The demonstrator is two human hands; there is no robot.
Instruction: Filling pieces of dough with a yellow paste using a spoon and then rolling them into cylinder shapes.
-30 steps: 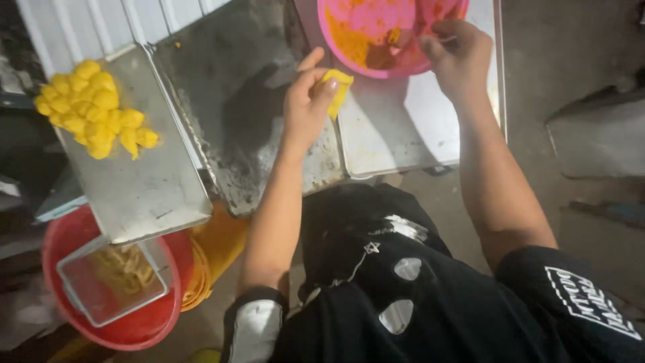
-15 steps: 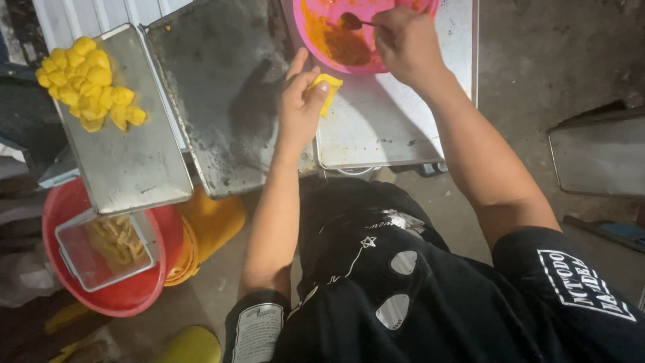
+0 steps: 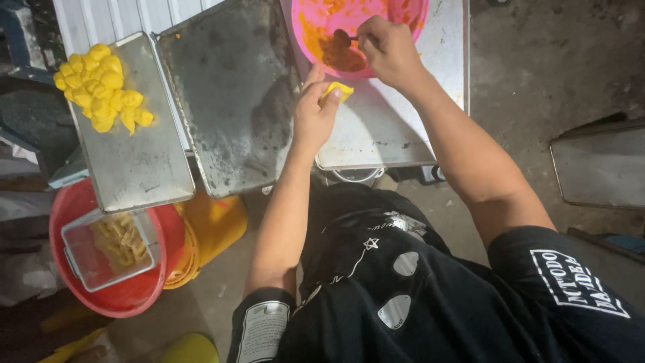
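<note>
1. Bottom of frame: the person's black shirt and dark lap fill the lower centre and right. Both bare forearms run up from there toward the top centre.
2. Lower left: a red basin point(image 3: 127, 299) sits on the floor with a clear plastic container point(image 3: 107, 249) inside it holding pale yellow strips. Just right of it is a yellow bucket point(image 3: 211, 225), partly under the trays.
3. Left hand point(image 3: 314, 114), upper centre: thumb and fingers pinched on a small yellow wrapper point(image 3: 336, 89), held just above the metal table point(image 3: 403, 134) (the fold of the wrapper is too small to read).
4. Right hand point(image 3: 388, 47), top centre: clenched on a spoon point(image 3: 342, 39). The spoon's dark bowl sits in the brown-orange filling inside the pink bowl point(image 3: 403, 13).
5. The pink bowl sits on the table at the top centre edge of the frame, partly cut off. The wrapper is just below its rim, near the right hand, not touching the bowl as far as can be seen.
6. Left of the hands: a large dark metal tray point(image 3: 228, 101), stained, tilted, with its right edge by the left hand.
7. Upper left: a second, lighter metal tray point(image 3: 134, 161) carrying a pile of yellow folded dumplings point(image 3: 101, 87) at its far end (well apart from both hands).
</note>
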